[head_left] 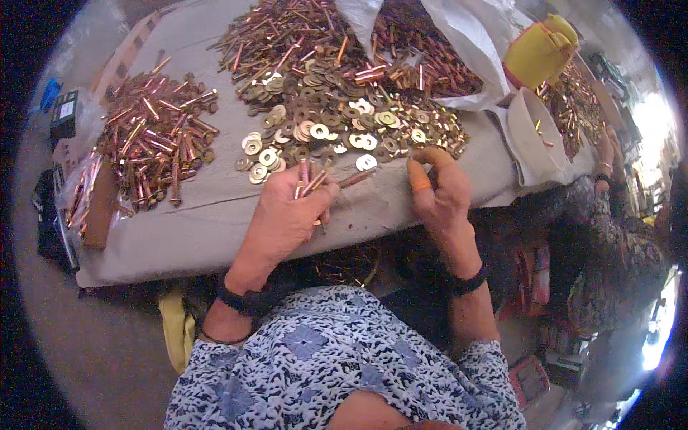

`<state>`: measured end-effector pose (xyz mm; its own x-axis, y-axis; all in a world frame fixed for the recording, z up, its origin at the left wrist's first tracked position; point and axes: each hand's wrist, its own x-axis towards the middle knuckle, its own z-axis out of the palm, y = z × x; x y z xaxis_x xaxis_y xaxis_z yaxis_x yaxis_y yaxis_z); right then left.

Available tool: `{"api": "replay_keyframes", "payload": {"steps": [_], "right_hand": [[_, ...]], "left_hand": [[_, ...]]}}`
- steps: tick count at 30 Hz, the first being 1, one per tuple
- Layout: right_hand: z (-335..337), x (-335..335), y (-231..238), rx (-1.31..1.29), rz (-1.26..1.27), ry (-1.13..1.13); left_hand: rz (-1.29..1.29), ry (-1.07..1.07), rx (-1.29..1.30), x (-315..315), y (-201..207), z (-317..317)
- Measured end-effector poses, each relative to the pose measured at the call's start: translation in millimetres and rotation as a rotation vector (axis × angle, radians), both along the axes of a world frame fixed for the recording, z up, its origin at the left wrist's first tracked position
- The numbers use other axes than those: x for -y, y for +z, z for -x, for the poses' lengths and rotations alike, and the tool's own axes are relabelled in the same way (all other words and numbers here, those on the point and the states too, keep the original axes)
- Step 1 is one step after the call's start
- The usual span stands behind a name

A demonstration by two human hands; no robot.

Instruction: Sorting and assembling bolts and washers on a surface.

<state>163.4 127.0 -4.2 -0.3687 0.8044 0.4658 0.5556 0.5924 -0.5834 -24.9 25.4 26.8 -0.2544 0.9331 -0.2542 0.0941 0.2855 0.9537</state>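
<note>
The left hand point(287, 215) was closed round a small bunch of copper bolts point(312, 183), its fingers curled tight, just below the heap of brass washers point(337, 125) on the cloth-covered counter point(208, 215). The right hand point(441, 190) rested at the lower right edge of that heap, its fingers bent and pinched on the end of one bolt point(358, 178) lying between the hands. A pile of assembled bolts point(161, 136) lay left of the washers, and a yellow jug point(541, 50) stood upper right.

Prob. small workshop: cloth-covered bench point(215, 222) w/ copper bolt piles point(154, 136), brass washers point(322, 132).
</note>
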Motion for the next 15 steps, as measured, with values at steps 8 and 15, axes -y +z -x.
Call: {"api": "replay_keyframes", "payload": {"steps": [8, 15], "right_hand": [[14, 33, 8, -0.481, 0.569, 0.173], [14, 32, 7, -0.344, 0.492, 0.206]], "left_hand": [[-0.112, -0.125, -0.047, 0, -12, 7], [-0.083, -0.174, 0.018, 0, -9, 11]]}}
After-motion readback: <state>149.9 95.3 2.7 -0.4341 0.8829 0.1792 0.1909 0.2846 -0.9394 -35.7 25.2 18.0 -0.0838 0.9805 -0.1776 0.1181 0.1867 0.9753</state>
